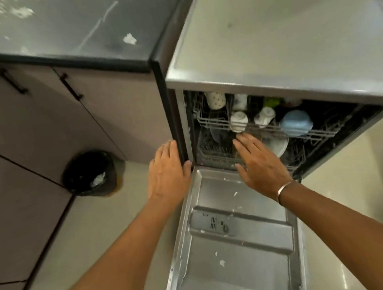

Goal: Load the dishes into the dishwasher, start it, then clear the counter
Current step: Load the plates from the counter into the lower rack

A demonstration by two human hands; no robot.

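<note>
The dishwasher door is lying fully open, with cups and a blue bowl sitting in the upper rack. The left hand is hovering flat at the cabinet edge and the right hand before the lower rack, fingers extended, holding nothing.

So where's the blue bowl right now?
In the head view, the blue bowl sits upside down on the right part of the dishwasher's upper rack, right of the white cups and above a white plate in the lower rack.
</note>
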